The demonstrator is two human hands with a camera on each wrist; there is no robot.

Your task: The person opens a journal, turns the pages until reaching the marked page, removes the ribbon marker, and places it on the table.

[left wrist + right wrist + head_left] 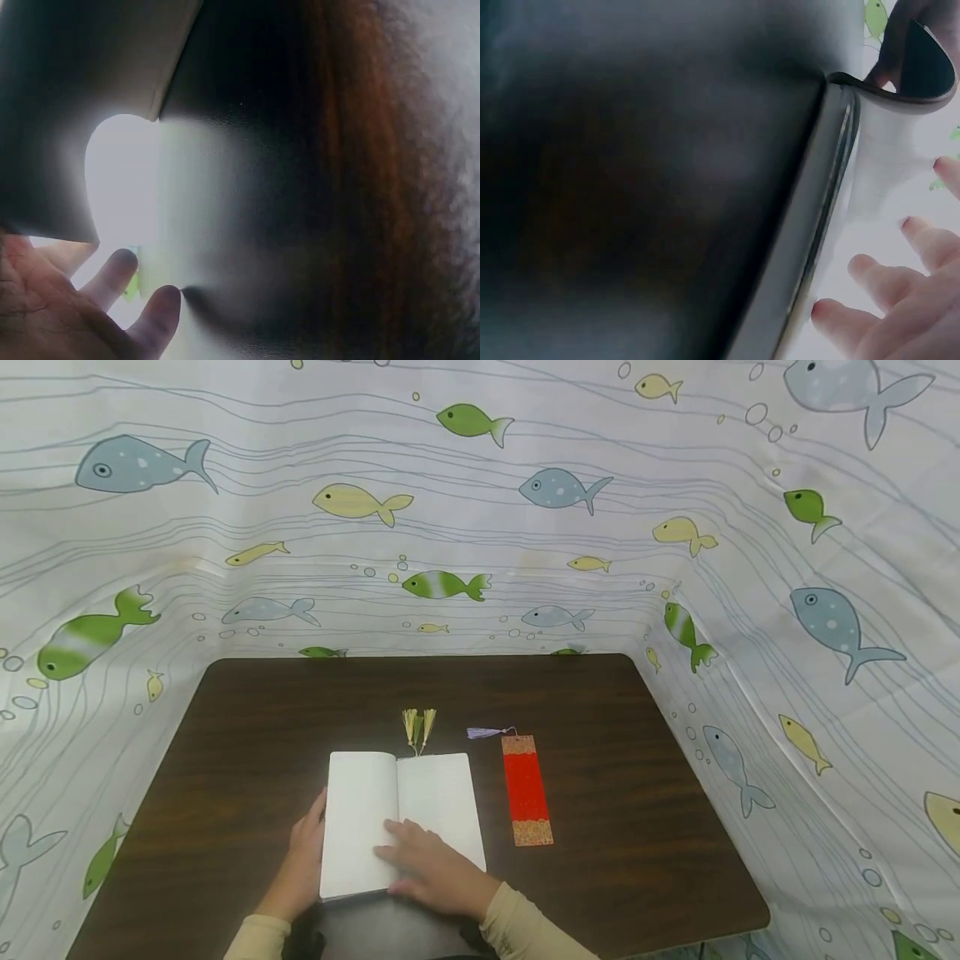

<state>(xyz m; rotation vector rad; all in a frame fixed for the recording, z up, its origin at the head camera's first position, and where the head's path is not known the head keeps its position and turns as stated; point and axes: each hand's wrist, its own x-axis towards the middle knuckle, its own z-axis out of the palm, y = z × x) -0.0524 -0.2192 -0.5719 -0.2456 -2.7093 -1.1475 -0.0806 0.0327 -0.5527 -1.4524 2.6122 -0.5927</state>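
A notebook (362,827) with a dark cover lies spread at the near side of the table, both facing pages blank. At its left edge is my left hand (303,853). In the left wrist view its fingers (159,319) extend beneath the raised dark cover (82,112), two tips low by the tabletop. My right hand (442,870) lies over the right page near the middle fold, fingers spread and fairly straight. The right wrist view shows these fingers (889,281) over the white page, with the left cover curving up beyond. Yellow and green tassels (418,727) stick out past the notebook's top edge.
A red bookmark (527,787) with gold patterned ends lies right of the notebook, its purple tassel (487,732) stretched leftward. The dark wood-grain table (637,827) has a white fish-print cloth (480,543) behind it and along both sides.
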